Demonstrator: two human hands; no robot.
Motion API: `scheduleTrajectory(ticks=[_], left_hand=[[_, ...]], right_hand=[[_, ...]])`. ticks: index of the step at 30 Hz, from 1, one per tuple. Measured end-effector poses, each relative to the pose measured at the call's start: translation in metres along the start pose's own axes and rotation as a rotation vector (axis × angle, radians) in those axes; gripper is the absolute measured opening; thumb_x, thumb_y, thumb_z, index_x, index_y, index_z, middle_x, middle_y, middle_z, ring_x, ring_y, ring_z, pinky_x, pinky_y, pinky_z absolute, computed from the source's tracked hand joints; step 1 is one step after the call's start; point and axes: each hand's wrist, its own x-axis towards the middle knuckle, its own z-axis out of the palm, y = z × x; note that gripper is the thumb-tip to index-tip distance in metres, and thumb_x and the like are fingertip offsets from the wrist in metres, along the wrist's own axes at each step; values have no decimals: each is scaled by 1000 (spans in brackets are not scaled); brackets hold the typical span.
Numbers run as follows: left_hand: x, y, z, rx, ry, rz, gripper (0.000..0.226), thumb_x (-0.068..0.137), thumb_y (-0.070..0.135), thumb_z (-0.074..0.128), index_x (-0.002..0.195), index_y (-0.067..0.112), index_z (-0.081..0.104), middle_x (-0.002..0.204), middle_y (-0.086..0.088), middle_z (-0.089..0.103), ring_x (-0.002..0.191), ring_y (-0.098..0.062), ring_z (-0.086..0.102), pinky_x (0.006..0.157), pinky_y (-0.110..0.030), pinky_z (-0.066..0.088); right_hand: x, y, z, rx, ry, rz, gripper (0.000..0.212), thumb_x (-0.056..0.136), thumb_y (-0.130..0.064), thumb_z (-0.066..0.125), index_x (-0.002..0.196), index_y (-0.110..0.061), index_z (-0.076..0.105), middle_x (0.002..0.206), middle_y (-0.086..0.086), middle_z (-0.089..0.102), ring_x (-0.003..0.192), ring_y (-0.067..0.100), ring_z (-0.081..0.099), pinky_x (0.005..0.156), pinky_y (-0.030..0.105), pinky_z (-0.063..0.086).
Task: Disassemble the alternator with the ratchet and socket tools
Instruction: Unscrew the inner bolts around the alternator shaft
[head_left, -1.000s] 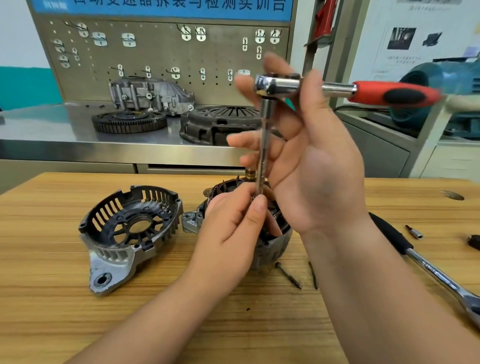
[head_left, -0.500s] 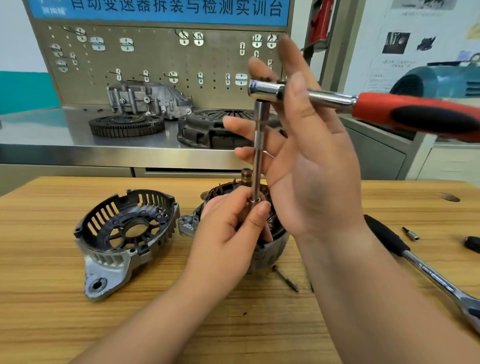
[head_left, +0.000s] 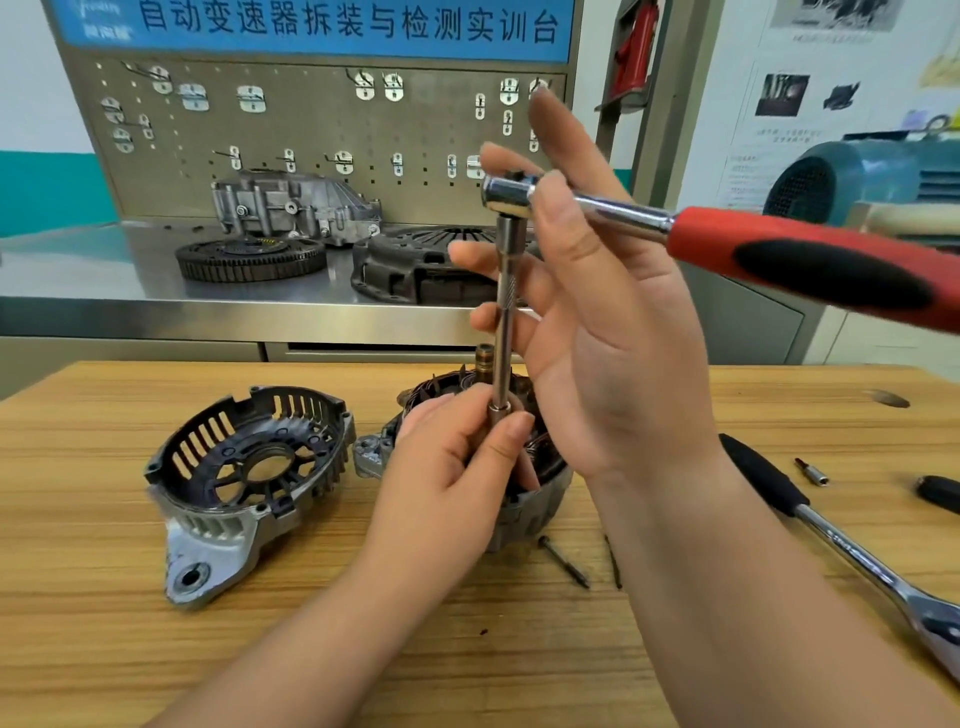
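- Wooden desk: carries all parts and tools listed below.
- Right hand: raised above the desk's middle, palm turned left. Thumb and forefinger pinch the head of the ratchet; the other fingers are spread straight.
- Left hand: thumb and fingers pinch the lower end of the extension bar, directly over the alternator body.
- Ratchet: red and black handle, held aloft, handle pointing right.
- End cover: removed, open side up, just left of the alternator body.
- Alternator body: mid-desk, toward the far edge, copper windings exposed, partly hidden by the left hand.
- Second ratchet: lies at the right edge.
- Extension bar: upright under the ratchet head.
- Two long bolts: loose at the body's near side.
- Small bit: near the right edge.
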Motion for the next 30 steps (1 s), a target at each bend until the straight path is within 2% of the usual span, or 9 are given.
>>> scheduleTrajectory(ticks=[4,7,10,15,19,22,24,26,30], left_hand=[[-1,0,-1,30,23,45,26,94,31,38,77,26,57,65,14,65,78,-3,59,81,-35,39],[-2,2,-1,46,22,84,25,95,26,35,80,31,55,76,29,62,82,8,55,78,-29,34],[-2,-3,-1,83,2,90,34,95,24,37,70,18,58,71,15,64,83,3,54,81,-29,34],[-2,-4,2,78,32,20,31,91,29,39,70,15,57,65,10,64,83,-4,54,85,-34,40],[0,-4,1,76,34,17,36,90,39,41,67,16,57,65,11,64,83,-4,55,89,-38,42],[-1,-1,0,49,18,53,39,91,43,37,70,18,58,68,15,64,82,-6,57,87,-43,43],[-2,2,0,29,45,67,28,97,31,38,76,33,56,74,31,63,86,6,56,89,-33,39],[-2,2,-1,30,51,92,29,96,21,36,80,34,57,79,41,60,87,17,53,91,-18,33],[0,-4,-2,62,-26,74,32,94,24,37,74,10,57,69,16,64,78,0,55,81,-28,35]], right_hand=[[1,0,-3,105,9,92,32,93,-37,45,120,-27,58,116,-5,68,76,15,67,62,25,47],[3,0,-7,174,-34,213,42,98,-44,31,120,-20,58,99,-2,73,64,14,67,57,25,45],[4,2,-9,202,-71,256,46,102,-45,24,118,-20,59,89,-1,73,59,12,64,54,24,42],[1,4,-3,56,24,78,29,94,-34,47,117,-28,62,97,1,65,71,13,67,56,24,48],[0,2,-1,-103,22,-93,28,93,-21,49,118,-31,57,118,-6,64,83,14,65,63,24,52],[1,1,-2,26,16,32,28,98,-31,40,120,-27,57,117,-4,66,78,16,67,60,23,51],[2,1,-6,120,-12,161,38,102,-40,29,120,-21,57,106,-1,71,70,16,67,57,24,48],[4,2,-10,174,-61,253,50,103,-47,18,118,-20,58,92,1,73,62,14,65,55,24,44],[5,6,-10,200,-79,281,48,102,-50,21,121,-25,57,83,-1,72,57,10,61,54,24,40]])
